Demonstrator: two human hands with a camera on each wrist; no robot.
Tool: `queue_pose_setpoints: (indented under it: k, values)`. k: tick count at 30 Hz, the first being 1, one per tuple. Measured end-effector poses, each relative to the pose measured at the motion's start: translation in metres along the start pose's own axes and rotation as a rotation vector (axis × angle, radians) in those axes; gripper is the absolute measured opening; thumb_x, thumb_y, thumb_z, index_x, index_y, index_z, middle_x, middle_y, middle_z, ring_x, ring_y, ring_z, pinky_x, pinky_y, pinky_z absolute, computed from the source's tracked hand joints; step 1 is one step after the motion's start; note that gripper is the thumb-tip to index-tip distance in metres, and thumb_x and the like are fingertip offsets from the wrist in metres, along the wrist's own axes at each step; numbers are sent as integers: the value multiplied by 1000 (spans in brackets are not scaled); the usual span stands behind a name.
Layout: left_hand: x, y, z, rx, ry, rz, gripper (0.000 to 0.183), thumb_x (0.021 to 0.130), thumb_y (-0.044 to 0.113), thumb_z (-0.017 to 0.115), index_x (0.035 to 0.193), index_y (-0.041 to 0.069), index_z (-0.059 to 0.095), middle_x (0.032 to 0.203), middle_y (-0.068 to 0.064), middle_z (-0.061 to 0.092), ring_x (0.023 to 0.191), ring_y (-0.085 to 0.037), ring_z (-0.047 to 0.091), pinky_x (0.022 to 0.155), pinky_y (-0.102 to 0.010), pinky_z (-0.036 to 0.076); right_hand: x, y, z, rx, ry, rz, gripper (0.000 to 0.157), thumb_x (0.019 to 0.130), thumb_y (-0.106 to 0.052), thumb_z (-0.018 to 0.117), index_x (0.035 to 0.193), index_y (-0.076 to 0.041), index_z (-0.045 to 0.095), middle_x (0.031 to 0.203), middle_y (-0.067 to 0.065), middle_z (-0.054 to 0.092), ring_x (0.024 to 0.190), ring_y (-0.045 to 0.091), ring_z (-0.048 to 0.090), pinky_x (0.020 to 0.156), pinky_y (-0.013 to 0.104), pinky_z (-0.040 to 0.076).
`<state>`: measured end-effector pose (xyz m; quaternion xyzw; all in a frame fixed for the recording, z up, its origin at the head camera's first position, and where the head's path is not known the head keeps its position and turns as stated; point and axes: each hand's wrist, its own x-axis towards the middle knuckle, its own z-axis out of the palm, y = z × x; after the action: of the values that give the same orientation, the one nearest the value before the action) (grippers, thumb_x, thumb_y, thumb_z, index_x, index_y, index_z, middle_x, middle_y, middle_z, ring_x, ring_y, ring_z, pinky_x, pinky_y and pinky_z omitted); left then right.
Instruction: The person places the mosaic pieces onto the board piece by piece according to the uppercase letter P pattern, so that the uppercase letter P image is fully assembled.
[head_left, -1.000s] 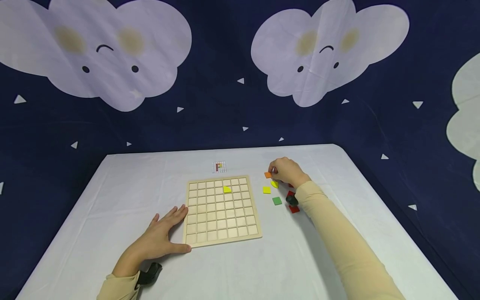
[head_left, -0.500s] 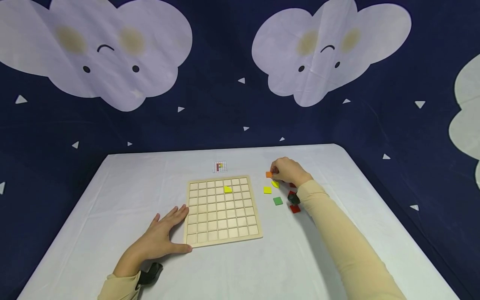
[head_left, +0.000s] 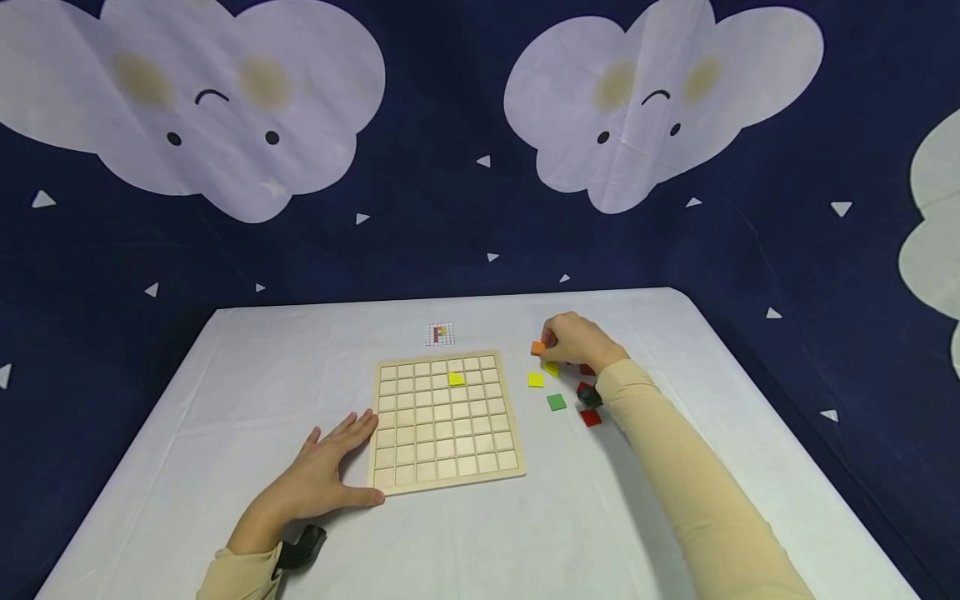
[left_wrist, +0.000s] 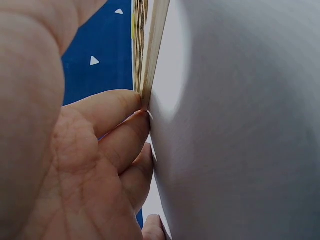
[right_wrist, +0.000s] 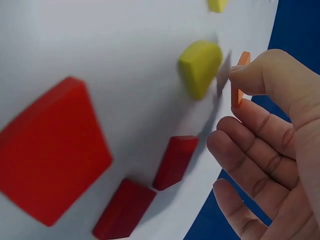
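My right hand (head_left: 577, 340) pinches an orange square tile (head_left: 537, 347) between thumb and index finger; in the right wrist view the orange tile (right_wrist: 241, 82) stands off the tablecloth, its other fingers loosely bent. Below that hand are a rounded yellow tile (right_wrist: 200, 67) and several red tiles (right_wrist: 57, 152), partly covered by the wrist in the head view. A wooden grid board (head_left: 448, 423) lies mid-table, with one yellow tile (head_left: 457, 379) in its upper part. My left hand (head_left: 318, 475) lies spread at the board's left side, thumb at the near corner, fingertips touching the edge.
A small printed pattern card (head_left: 440, 334) lies behind the board. Between board and right hand are a yellow square tile (head_left: 535, 380) and a green tile (head_left: 556, 402). White cloth covers the table (head_left: 262, 375); a dark blue cloud-printed curtain (head_left: 442, 167) hangs behind.
The orange tile in my right hand has lifted slightly and tilted. The right hand has barely shifted. My left hand and the board stay put.
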<state>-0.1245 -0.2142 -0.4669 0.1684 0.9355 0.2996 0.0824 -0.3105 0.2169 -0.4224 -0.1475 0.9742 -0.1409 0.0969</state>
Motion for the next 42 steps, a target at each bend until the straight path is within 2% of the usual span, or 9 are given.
queue_pose_setpoints:
  k: [8, 16, 25, 42]
  values:
    - [0, -1, 1, -2, -1, -3, 120, 69, 54, 97, 165, 8, 42, 173, -14, 38, 163, -47, 26, 123, -84, 4, 0, -12, -5, 1, 16, -65, 21, 92, -25, 82, 104, -10, 76, 94, 3, 72, 76, 16, 62, 69, 29, 53]
    - [-1, 1, -1, 0, -1, -4, 120, 69, 55, 97, 165, 8, 42, 173, -14, 38, 163, -47, 26, 124, -84, 5, 3, -27, -7, -17, 25, -120, 21, 93, -24, 81, 107, -9, 77, 102, 4, 74, 88, 18, 64, 83, 35, 57]
    - [-1, 2, -2, -11, -2, -1, 120, 69, 54, 97, 165, 7, 42, 173, -14, 37, 164, -47, 26, 124, -83, 4, 6, -50, -8, 9, 29, -187, 21, 91, -22, 82, 108, -10, 77, 102, 4, 75, 95, 19, 66, 91, 37, 58]
    - [-1, 1, -2, -8, -2, -6, 120, 69, 55, 96, 165, 8, 42, 174, -13, 37, 164, -46, 26, 124, -83, 4, 12, -93, 3, 27, 10, -276, 23, 89, -22, 83, 108, -9, 78, 101, 4, 75, 90, 16, 64, 85, 34, 58]
